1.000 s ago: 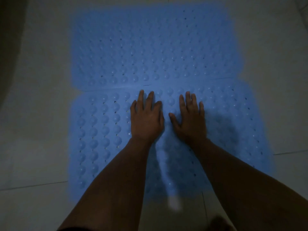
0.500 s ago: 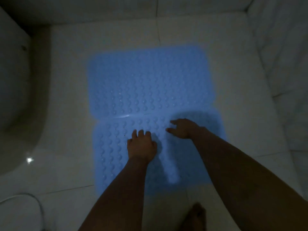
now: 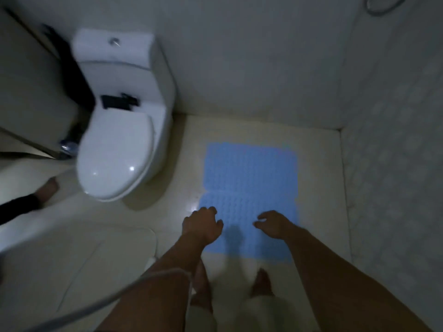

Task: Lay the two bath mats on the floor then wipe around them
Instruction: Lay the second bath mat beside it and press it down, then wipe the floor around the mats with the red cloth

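Observation:
Two blue studded bath mats lie flat on the pale tiled floor, edge to edge: the far mat (image 3: 250, 166) and the near mat (image 3: 249, 212). My left hand (image 3: 202, 225) hangs above the near mat's left edge with loosely curled fingers and holds nothing. My right hand (image 3: 273, 222) hovers over the near mat's right part, fingers relaxed and empty. Both hands are lifted off the mats. My bare feet (image 3: 261, 282) stand just in front of the near mat.
A white toilet (image 3: 119, 144) with its lid down stands to the left of the mats. Another person's foot (image 3: 46, 189) is at far left. A white hose (image 3: 115, 293) crosses the lower left. Walls close in behind and to the right.
I have risen from crouching; the view pulled far back. Both hands lifted off the near mat, where they pressed flat a second ago.

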Tool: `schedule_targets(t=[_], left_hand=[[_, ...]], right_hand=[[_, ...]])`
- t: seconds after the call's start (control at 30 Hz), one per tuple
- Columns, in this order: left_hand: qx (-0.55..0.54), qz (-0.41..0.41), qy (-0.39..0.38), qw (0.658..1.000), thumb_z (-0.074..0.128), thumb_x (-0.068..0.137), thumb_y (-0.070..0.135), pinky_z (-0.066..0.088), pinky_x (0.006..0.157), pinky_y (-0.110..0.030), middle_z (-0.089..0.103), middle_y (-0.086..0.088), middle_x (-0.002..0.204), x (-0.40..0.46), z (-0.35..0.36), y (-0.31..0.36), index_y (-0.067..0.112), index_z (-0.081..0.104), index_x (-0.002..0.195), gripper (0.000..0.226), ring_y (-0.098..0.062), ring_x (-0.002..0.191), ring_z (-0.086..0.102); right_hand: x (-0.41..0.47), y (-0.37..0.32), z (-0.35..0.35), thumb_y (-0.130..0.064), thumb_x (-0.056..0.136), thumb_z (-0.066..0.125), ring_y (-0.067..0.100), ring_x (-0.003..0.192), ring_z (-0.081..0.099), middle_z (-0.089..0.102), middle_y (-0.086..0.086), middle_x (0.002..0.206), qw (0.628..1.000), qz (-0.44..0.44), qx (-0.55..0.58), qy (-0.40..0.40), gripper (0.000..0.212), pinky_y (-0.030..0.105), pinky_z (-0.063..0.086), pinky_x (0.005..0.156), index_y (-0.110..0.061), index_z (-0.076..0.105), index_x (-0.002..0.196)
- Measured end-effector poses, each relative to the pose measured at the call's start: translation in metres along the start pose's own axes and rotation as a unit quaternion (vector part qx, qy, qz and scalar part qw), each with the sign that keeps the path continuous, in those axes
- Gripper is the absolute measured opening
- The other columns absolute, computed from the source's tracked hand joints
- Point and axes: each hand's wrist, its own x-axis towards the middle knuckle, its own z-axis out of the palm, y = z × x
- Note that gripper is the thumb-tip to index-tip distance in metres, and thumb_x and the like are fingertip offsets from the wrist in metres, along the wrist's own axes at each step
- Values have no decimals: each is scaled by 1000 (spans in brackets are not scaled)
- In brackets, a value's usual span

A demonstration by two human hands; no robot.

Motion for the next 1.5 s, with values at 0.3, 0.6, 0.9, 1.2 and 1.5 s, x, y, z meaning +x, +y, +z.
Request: schedule_targets(t=[0.3, 0.6, 0.9, 1.2, 1.5], left_hand=[[-7, -148, 212, 966, 49, 97, 48, 48, 101, -43, 60, -11, 136, -159, -114, -42, 22, 56, 136, 48, -34, 125, 59], [-78, -342, 331, 876, 48, 99, 49, 45, 98, -46, 54, -9, 138, -319, -106, -54, 21, 51, 140, 50, -33, 124, 54], [-16, -576, 479, 663, 54, 96, 43, 45, 94, -45, 57, -9, 134, -587, -81, -24, 21, 54, 135, 45, -34, 122, 53], [51, -736, 590, 329, 56, 98, 40, 46, 71, -34, 56, -3, 124, -786, -38, 86, 23, 58, 132, 38, -25, 105, 60], [-27, -733, 622, 275, 65, 97, 37, 57, 79, -43, 67, -7, 123, -817, -31, 58, 20, 44, 137, 48, -32, 103, 68]], right_hand=[[-98, -170, -51, -45, 99, 58, 27, 140, 46, 46, 10, 154, 965, -214, -153, 11, 56, 34, 36, 115, -13, 52, 144], [-200, -273, -33, -44, 91, 67, 24, 124, 59, 63, 6, 137, 880, -434, -194, -13, 49, 32, 44, 104, -17, 64, 132], [-429, -400, 70, -24, 87, 77, 23, 81, 70, 74, 1, 83, 672, -714, -153, -126, 3, 40, 57, 83, -26, 76, 89], [-679, -372, 153, -21, 96, 66, 26, 100, 70, 72, 12, 113, 485, -787, -152, -349, 32, 18, 49, 67, -11, 68, 126], [-732, -313, 238, -18, 92, 66, 18, 84, 69, 68, 9, 113, 488, -732, -182, -440, 63, 28, 58, 68, -17, 38, 149]])
